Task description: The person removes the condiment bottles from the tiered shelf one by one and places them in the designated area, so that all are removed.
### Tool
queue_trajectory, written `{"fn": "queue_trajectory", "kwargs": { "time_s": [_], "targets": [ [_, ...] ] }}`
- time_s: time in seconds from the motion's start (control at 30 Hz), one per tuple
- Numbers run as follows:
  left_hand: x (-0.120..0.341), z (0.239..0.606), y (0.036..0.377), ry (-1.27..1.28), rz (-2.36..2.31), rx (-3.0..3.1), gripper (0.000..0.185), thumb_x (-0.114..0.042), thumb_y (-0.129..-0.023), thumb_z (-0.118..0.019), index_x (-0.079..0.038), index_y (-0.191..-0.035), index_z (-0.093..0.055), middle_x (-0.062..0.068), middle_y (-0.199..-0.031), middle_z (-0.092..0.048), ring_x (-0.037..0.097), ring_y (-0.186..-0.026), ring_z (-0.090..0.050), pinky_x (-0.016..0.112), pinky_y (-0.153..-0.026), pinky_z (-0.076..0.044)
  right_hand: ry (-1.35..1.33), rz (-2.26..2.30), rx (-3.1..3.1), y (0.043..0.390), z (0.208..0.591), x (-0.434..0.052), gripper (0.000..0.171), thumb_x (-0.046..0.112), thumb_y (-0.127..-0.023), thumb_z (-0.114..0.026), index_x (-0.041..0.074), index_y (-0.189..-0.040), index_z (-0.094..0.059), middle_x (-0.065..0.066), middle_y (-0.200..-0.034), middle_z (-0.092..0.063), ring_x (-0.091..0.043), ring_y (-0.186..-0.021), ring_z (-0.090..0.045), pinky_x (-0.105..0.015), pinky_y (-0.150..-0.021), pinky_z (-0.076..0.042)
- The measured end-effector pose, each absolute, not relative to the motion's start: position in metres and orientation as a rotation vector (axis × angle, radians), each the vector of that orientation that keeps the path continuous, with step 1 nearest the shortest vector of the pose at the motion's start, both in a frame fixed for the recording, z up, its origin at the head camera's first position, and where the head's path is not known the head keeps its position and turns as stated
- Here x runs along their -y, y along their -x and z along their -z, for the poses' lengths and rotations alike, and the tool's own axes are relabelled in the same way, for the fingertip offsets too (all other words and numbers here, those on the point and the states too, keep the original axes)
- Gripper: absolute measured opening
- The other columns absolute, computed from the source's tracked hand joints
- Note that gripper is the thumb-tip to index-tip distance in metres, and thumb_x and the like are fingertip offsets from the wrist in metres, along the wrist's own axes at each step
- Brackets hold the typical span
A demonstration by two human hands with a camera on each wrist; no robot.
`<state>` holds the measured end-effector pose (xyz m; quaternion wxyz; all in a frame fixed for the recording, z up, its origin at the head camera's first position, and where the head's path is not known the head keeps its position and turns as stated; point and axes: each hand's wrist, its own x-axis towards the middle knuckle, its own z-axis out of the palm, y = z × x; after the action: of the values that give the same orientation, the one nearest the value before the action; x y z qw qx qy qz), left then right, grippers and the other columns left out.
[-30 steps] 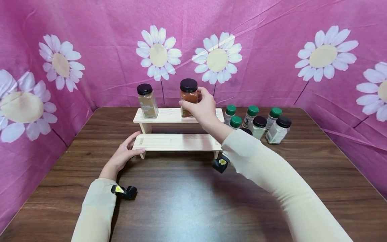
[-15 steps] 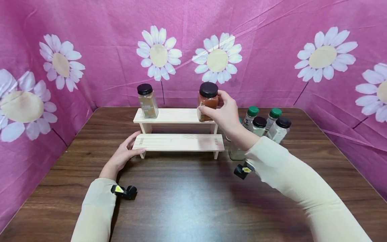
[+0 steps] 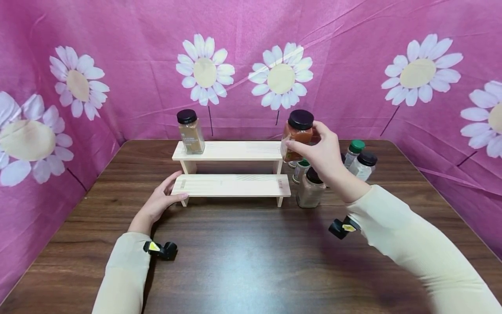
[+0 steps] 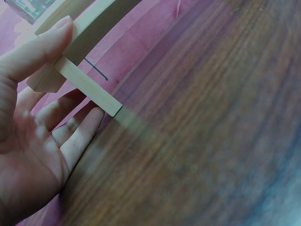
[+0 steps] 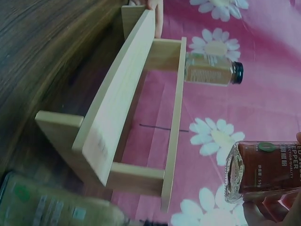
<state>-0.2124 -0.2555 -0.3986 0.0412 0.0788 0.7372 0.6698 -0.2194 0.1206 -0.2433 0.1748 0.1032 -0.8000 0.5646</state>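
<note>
My right hand (image 3: 329, 155) holds a spice jar (image 3: 296, 138) of red-brown powder, black-lidded, between thumb and fingers at the upper board's right end. The right wrist view shows a gap between that jar's glass base and the board. A two-tier wooden rack (image 3: 231, 185) stands on the table. At its left end, my left hand (image 3: 158, 201) grips the lower tier, thumb at the front edge and fingers behind the leg (image 4: 89, 87). On the upper board's left end stands a jar of tan powder (image 3: 192, 137), also black-lidded.
Right of the rack, several spice jars stand grouped on the table, partly hidden by my right hand. Nearest is a black-lidded jar (image 3: 311, 192); a green-capped bottle (image 3: 354, 151) is farther back. A pink cloth (image 3: 243, 26) with daisies hangs behind the brown table (image 3: 235, 261).
My right hand has carried the red-brown spice jar rightward along the upper board, from near its middle to its right end. My left hand and the rack have stayed in place.
</note>
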Motion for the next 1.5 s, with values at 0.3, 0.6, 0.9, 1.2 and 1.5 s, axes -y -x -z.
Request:
{"fn": "queue_trajectory", "kwargs": {
  "time_s": [0.3,0.6,0.9,1.2,1.5],
  "targets": [
    [0.255,0.399,0.213,-0.239,-2.058,-2.250,0.075,0.000,-0.077,-0.060,-0.004,-0.137,-0.015,0.015,-0.123,-0.036,0.007,-0.097,-0.045,0.019,-0.078,-0.039,-0.247,-1.538,2.249,0.214,0.242,-0.154,0.040,0.014,-0.069,-0.072,0.005,-0.104,-0.056,-0.002,-0.087,-0.055,-0.010,-0.079,-0.050,-0.019,-0.066,-0.041],
    [0.255,0.398,0.211,-0.232,-2.068,-2.239,0.075,0.001,-0.077,-0.060,-0.006,-0.137,-0.017,0.010,-0.120,-0.039,0.007,-0.096,-0.046,0.020,-0.078,-0.040,-0.209,-1.573,2.209,0.213,0.250,-0.189,0.031,0.007,-0.070,-0.070,0.015,-0.097,-0.058,0.004,-0.083,-0.054,-0.007,-0.077,-0.050,-0.016,-0.064,-0.041],
    [0.255,0.398,0.211,-0.241,-2.066,-2.241,0.075,0.001,-0.077,-0.060,-0.006,-0.137,-0.017,0.010,-0.119,-0.039,0.007,-0.096,-0.046,0.020,-0.078,-0.040,-0.135,-1.485,2.222,0.210,0.257,-0.212,0.030,0.011,-0.070,-0.071,0.015,-0.098,-0.059,0.011,-0.080,-0.057,-0.003,-0.074,-0.052,-0.014,-0.063,-0.041],
    [0.256,0.399,0.212,-0.241,-2.064,-2.245,0.075,0.001,-0.077,-0.060,-0.005,-0.137,-0.016,0.011,-0.120,-0.038,0.007,-0.097,-0.046,0.020,-0.078,-0.040,-0.190,-1.745,2.080,0.207,0.266,-0.234,0.033,0.000,-0.069,-0.070,0.013,-0.098,-0.062,0.007,-0.082,-0.061,-0.005,-0.076,-0.054,-0.012,-0.063,-0.041],
    [0.255,0.399,0.212,-0.239,-2.059,-2.251,0.075,0.000,-0.077,-0.061,-0.004,-0.137,-0.015,0.013,-0.120,-0.039,0.008,-0.097,-0.046,0.020,-0.078,-0.040,-0.185,-1.629,2.178,0.215,0.297,-0.261,0.036,0.003,-0.071,-0.069,0.010,-0.104,-0.059,0.005,-0.087,-0.059,-0.005,-0.080,-0.054,-0.013,-0.064,-0.042]
  ]
}}
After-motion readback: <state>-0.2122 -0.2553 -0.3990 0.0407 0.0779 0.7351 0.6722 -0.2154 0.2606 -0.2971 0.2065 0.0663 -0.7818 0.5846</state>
